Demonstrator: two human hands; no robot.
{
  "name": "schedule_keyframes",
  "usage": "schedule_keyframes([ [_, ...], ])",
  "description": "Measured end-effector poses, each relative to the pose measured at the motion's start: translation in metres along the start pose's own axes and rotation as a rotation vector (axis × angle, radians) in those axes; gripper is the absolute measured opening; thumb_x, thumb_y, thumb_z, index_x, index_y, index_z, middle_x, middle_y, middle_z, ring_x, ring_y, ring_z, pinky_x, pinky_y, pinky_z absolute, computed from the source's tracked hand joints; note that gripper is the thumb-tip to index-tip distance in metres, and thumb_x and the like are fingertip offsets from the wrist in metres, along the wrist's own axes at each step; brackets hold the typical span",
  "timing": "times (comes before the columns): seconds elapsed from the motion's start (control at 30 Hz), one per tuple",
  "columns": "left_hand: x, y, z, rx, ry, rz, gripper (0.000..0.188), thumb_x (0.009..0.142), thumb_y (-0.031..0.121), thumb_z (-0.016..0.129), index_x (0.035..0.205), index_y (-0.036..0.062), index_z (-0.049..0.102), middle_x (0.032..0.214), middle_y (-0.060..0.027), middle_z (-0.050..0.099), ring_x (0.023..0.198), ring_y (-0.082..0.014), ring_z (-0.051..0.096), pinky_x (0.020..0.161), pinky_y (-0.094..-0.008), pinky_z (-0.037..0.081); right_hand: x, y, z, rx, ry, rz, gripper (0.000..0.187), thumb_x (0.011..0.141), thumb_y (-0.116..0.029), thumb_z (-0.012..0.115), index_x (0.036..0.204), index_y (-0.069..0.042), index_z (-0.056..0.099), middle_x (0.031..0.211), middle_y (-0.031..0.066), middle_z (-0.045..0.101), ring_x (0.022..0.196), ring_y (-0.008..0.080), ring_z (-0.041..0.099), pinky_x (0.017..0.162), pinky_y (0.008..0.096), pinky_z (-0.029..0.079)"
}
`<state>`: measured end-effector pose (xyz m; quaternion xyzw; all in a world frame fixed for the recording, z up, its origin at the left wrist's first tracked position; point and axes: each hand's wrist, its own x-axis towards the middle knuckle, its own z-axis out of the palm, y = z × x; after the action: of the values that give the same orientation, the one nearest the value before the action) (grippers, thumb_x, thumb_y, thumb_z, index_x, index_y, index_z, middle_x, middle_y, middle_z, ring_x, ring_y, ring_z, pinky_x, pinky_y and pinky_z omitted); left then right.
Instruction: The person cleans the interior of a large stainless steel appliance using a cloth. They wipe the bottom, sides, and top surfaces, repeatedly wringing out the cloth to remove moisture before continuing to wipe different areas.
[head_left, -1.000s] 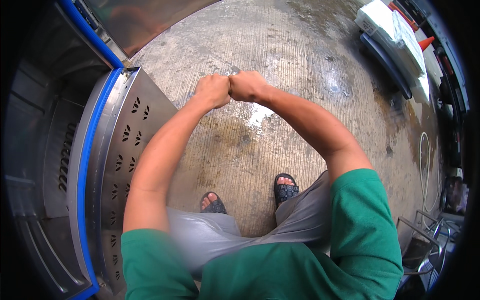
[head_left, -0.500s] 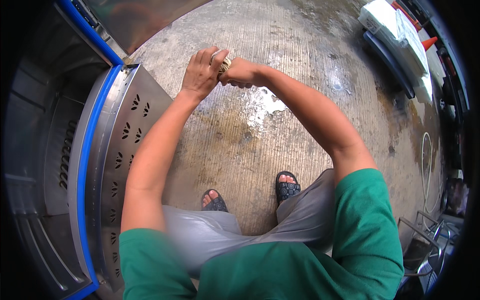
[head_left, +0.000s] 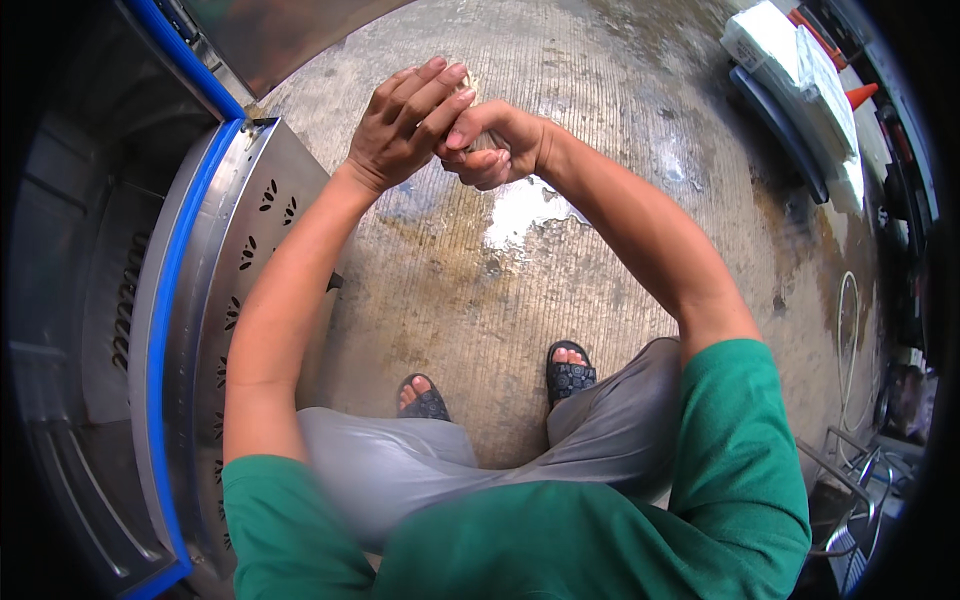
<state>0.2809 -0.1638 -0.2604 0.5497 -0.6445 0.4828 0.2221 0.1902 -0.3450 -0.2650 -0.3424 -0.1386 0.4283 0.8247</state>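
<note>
my left hand (head_left: 405,125) is loosely spread by pale material (head_left: 472,82); can't tell what my curled right hand (head_left: 500,145) holds. slotted steel panel (head_left: 255,215) left; white package (head_left: 795,75), hose (head_left: 848,340) right.

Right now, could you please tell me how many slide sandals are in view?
2: left slide sandal and right slide sandal, both on the ridged concrete floor, each partly hidden by grey trousers.

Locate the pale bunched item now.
In the head view, the pale bunched item shows near the top middle, by the fingertips of the left hand, just above the right hand, mostly hidden.
</note>
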Motion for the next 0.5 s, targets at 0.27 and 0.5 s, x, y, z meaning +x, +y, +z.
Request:
schedule_keyframes([
  [0.27,0.017,-0.006,-0.013,-0.029,-0.008,0.128,0.034,0.082,0.019,0.077,0.114,0.0206,0.067,0.106,0.0041,0.064,0.100,-0.0161,0.063,0.090,-0.0341,0.052,0.008,0.012,0.022,-0.089,-0.110,0.127,0.039,0.103,-0.036,0.060,0.086,-0.001,0.060,0.053,-0.0009,0.044,0.039,0.0023,0.030,0.033,0.0179,0.023],
  [0.5,0.019,-0.004,-0.010,-0.172,-0.085,0.147,0.026,0.078,0.012,0.072,0.104,0.0087,0.068,0.101,-0.0036,0.071,0.080,-0.0188,0.072,0.068,-0.0295,0.060,0.003,0.011,0.027,-0.355,0.110,0.190,0.050,0.099,-0.052,0.066,0.079,-0.007,0.056,0.052,-0.0068,0.039,0.040,0.0018,0.030,0.035,0.0195,0.020],
])
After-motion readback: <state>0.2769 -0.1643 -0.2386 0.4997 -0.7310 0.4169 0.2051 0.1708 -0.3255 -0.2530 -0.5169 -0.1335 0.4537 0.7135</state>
